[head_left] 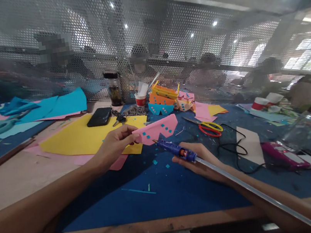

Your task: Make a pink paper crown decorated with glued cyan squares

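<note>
Between thumb and fingers, my left hand [120, 143] pinches the left end of a pink paper cutout [157, 129] shaped like glasses, with small blue squares on it. My right hand [195, 161] is wrapped round a blue hot glue gun [176, 150], from whose back a long clear glue stick [242, 185] runs toward me. The gun's nozzle is at the lower edge of the cutout; whether it touches, I cannot tell. Small blue paper squares [155, 162] and thin scraps lie on the blue mat [145, 203] below.
Yellow sheets [68, 139] with a black phone [99, 117] and keys [119, 118] lie left. Behind are a drink bottle [113, 89], a paper cup [141, 100] and stacked orange cutouts [164, 95]. Scissors [210, 128], a black cable [233, 150] and a magenta device [284, 155] are right.
</note>
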Motion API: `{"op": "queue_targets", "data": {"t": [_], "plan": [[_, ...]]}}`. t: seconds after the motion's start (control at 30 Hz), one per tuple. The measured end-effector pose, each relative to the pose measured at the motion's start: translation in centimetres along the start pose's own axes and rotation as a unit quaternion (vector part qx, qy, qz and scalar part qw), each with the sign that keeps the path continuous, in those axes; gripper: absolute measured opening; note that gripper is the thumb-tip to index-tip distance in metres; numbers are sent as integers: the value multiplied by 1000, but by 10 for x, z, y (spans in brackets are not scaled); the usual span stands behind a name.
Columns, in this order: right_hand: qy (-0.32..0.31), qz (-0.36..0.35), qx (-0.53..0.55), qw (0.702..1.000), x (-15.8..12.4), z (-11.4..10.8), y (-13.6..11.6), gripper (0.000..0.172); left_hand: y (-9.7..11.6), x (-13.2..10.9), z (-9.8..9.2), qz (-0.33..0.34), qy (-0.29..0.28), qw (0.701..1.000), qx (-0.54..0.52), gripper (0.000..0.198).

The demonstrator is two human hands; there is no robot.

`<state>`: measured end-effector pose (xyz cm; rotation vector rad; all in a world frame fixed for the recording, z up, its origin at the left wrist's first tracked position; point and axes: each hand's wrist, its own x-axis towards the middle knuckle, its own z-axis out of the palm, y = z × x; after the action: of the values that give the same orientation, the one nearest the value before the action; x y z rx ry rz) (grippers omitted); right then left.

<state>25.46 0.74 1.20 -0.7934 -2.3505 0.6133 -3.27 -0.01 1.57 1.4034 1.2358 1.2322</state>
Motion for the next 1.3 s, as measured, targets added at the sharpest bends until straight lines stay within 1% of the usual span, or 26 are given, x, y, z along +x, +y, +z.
{"op": "queue_targets", "data": {"t": [0.4, 0.6, 0.87, 1.3], "plan": [[14, 6, -13, 1000, 0, 0, 0, 27, 1, -1, 0, 5, -2, 1000, 9, 28], [6, -6, -14, 1000, 0, 1, 1, 28, 1, -1, 1, -3, -3, 1000, 6, 28], [7, 1, -6, 1000, 0, 1, -2, 26, 3, -2, 2, -7, 7, 1000, 6, 29], [11, 5, -6, 1000, 0, 3, 2, 30, 4, -3, 4, -15, 0, 1000, 3, 30]]}}
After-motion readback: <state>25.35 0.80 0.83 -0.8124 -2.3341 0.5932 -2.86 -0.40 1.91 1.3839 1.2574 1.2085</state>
